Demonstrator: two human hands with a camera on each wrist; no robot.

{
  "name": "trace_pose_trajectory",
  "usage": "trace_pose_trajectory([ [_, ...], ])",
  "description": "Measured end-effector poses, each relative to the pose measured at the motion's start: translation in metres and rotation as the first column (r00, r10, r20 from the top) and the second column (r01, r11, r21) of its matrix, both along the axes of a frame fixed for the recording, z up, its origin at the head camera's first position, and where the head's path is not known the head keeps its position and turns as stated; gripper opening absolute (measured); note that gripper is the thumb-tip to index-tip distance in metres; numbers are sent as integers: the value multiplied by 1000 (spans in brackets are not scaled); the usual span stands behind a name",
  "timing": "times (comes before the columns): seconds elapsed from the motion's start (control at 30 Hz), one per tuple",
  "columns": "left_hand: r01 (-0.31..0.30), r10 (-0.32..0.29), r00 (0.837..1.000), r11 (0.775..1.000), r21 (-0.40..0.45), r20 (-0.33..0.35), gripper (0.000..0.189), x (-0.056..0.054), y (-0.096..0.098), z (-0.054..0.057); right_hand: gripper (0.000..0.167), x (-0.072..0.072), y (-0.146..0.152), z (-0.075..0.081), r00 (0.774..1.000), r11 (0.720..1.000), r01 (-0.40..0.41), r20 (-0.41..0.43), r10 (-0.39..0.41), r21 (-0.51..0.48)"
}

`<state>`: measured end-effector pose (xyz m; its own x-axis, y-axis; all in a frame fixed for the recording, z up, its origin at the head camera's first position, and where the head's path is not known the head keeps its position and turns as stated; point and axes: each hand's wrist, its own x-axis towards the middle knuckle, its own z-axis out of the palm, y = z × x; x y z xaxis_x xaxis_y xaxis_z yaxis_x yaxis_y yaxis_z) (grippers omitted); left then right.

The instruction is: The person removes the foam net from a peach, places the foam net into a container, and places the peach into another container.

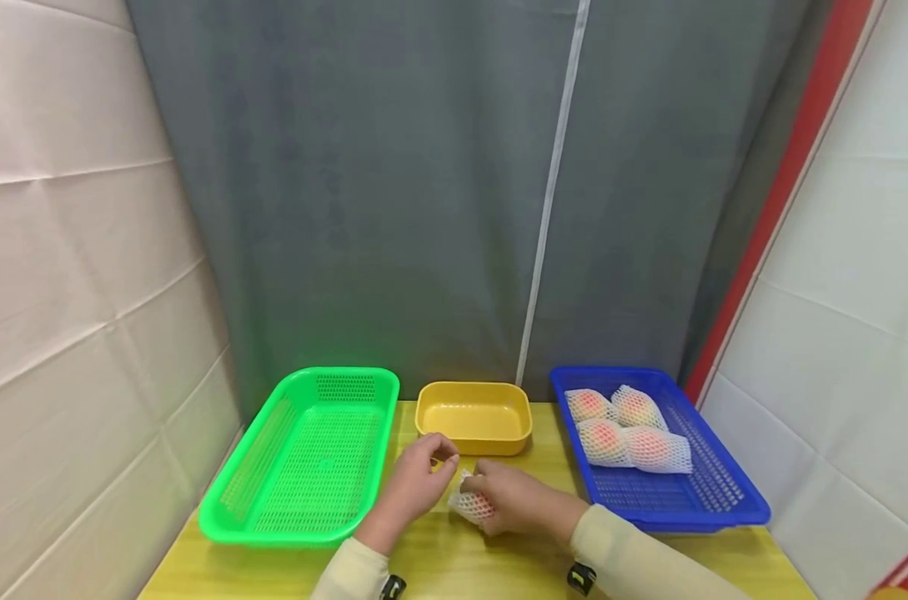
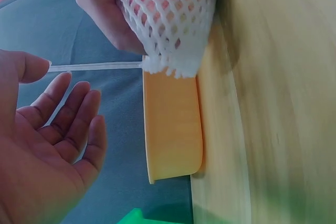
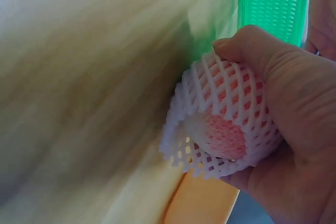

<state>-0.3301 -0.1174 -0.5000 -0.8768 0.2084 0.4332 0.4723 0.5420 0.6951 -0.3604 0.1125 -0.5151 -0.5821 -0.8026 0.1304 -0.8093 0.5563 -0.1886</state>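
Note:
My right hand (image 1: 519, 498) grips a pinkish-red peach (image 3: 226, 132) in a white foam net (image 2: 165, 24), held low over the table in front of the yellow bin (image 1: 474, 387). In the right wrist view the net's open end gapes and part of the fruit shows through it. My left hand (image 1: 416, 479) is just to the left of the peach, apart from it. Its fingers are loosely bent with nothing in them, as the left wrist view shows, palm (image 2: 42, 156) turned up. Several more netted peaches (image 1: 604, 440) lie in the blue basket (image 1: 694, 508) on the right.
A green basket (image 1: 318, 467) with nothing in it stands at the left of the wooden table (image 1: 454, 575). Behind the containers hangs a grey curtain (image 1: 363, 208). White cloth walls (image 1: 86, 333) close in both sides.

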Motion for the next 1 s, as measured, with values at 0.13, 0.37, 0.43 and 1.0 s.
trace_pose_trajectory([
  [0.13,22,-23,1000,999,24,16,9,0,2,1,52,1,-6,4,999,998,-39,-31,40,39],
  [0.37,21,-21,999,1000,17,28,5,0,3,-3,60,1,-11,6,999,995,-24,27,22,97],
  [0.43,13,-14,999,1000,27,39,5,1,3,-4,70,1,-10,7,999,996,-28,49,24,86],
  [1.0,-173,110,960,956,237,259,14,-1,2,-17,85,5,21,-5,930,875,254,354,-102,-413],
])
